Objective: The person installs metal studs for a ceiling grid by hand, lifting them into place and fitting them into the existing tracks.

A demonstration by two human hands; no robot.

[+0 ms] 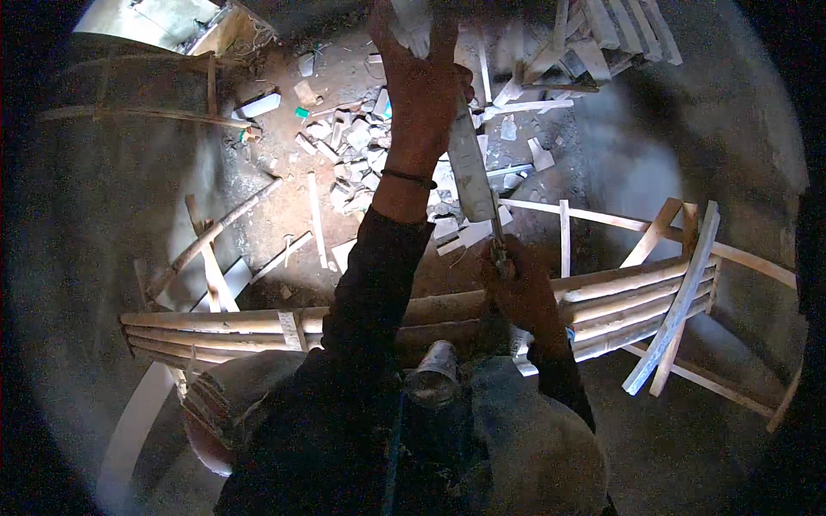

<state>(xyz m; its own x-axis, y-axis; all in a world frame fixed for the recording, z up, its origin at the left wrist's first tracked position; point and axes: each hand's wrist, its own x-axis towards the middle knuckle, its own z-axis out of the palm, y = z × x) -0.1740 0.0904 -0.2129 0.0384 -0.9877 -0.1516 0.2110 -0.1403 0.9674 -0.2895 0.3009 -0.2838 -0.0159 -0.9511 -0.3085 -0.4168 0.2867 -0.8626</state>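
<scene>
My left hand (pixel 422 103), with a dark band at the wrist, is raised near the top edge. Its fingers are bent around a pale thing (pixel 413 30) that I cannot make out. Lower down and to the right, my right hand (pixel 523 288) is closed on the handle of a trowel. The trowel's long, pale, smeared blade (pixel 471 172) slants up toward my left hand, and its tip passes close beside or behind that hand. Below, between my legs, stands a whitish cylindrical container (pixel 436 370); its contents cannot be told.
A platform of wooden poles (pixel 619 310) spans beneath me, with a slanting plank (pixel 675 301) at its right end. Far below, broken rubble (pixel 348 142) and loose boards lie on the dirt floor. Slatted wood (pixel 615 26) leans at the top right. Walls flank both sides.
</scene>
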